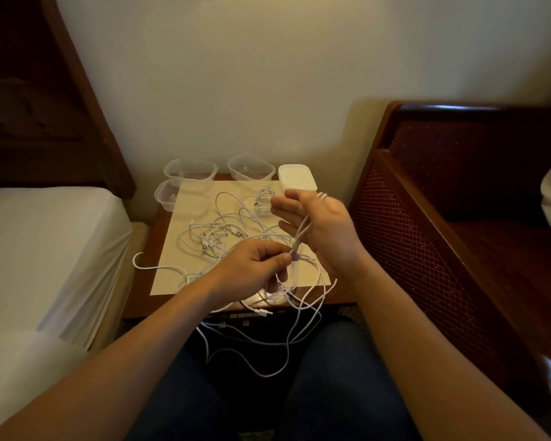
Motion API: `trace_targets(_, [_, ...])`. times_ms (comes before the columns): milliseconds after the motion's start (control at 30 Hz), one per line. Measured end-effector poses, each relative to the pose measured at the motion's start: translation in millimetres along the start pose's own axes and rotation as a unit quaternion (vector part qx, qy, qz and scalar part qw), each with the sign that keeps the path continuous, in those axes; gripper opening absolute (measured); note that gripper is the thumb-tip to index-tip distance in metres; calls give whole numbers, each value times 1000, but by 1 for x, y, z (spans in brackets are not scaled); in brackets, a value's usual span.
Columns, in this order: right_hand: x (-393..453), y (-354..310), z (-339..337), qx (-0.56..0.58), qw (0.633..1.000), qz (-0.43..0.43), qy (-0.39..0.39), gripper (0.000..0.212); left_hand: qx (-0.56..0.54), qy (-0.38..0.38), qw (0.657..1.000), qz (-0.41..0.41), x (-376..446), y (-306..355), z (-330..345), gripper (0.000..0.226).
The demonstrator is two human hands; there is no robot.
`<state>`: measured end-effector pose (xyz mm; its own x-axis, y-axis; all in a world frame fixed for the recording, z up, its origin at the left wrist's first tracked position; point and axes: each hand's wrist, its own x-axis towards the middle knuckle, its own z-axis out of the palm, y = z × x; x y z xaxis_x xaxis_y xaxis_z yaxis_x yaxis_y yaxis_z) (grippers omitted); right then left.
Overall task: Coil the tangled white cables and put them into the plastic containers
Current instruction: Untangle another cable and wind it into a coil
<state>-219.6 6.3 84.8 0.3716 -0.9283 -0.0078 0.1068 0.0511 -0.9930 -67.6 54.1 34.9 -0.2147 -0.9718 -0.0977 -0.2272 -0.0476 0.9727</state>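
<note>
Left hand point(255, 265) grip pinches white cable point(301, 237), wound round flat right hand point(322, 227). Tangle point(223, 237) on bench, tail dangling off near edge. Light, limp, springy (likely snags); hold near plug. Containers point(190, 170) at far edge.

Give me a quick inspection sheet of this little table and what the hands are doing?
Surface: wooden table with a cream sheet.
Job's things: tangled cables; three clear tubs at the back, none holding a coil.
Clutter: white box.
Hands: left hand pinches a cable; right hand, fingers straight, has loops wound round it.
Cables: some hang off the front edge.
Surroundings: bed left, chair right.
</note>
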Motion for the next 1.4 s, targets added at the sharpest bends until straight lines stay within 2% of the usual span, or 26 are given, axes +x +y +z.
trace_targets(67, [-4,9,0,-136,991,1,4,32,150,-4,988,27,2,6,-8,16])
trace_targets(100, [-7,10,1,-166,986,1,3,31,211,-6,977,42,3,9,-11,16])
trace_targets(167, [-10,9,3,-139,990,-6,17,32,274,0,960,55,3,13,-14,23])
trace_targets(267, [-9,-1,1,46,997,16,57,31,258,25,964,65,0,10,-16,17])
trace_targets(400, [-7,-1,-1,131,982,35,131,35,257,28,959,121,-3,9,-15,17])
trace_targets(467, [-9,1,-7,190,972,75,120,39,259,19,960,108,-3,7,-14,17])
trace_targets(533, [-11,-2,-10,219,967,99,89,43,253,22,962,99,-5,3,-13,18])
trace_targets(667, [-12,2,-2,189,973,78,109,37,241,3,962,124,-13,3,-9,19])
trace_targets(733, [-12,12,1,137,982,69,110,29,267,-17,954,134,-15,8,-6,21])
trace_targets(800, [-10,26,0,-51,994,40,90,26,335,-21,930,152,-14,13,-8,22])
trace_targets(867, [-10,34,1,-288,956,23,46,31,396,-12,901,175,-11,17,-14,18])
trace_targets(900, [-11,35,3,-351,935,38,24,37,410,-4,892,190,-9,19,-18,15])
trace_targets(933, [-12,34,5,-352,934,66,2,45,418,4,886,203,-8,21,-23,12])
trace_targets(1000, [-14,31,8,-306,941,139,-48,58,418,24,881,221,-5,23,-31,11])
trace_targets(1067, [-17,28,7,-277,938,188,-90,70,391,63,890,224,-4,22,-40,22])
trace_targets(1133, [-17,29,3,-152,941,255,-163,81,314,92,922,208,-4,21,-47,26])
trace_targets(1200, [-18,31,3,31,919,296,-260,84,181,96,964,172,-4,18,-48,24])
trace_targets(1267, [-18,34,6,211,883,272,-320,72,32,92,985,141,-4,13,-41,21])
trace_targets(1300, [-18,34,9,275,872,246,-321,65,-32,91,987,126,-4,9,-36,17])
trace_targets(1400, [-19,25,16,365,881,175,-244,51,-126,100,985,66,-5,3,-22,11])
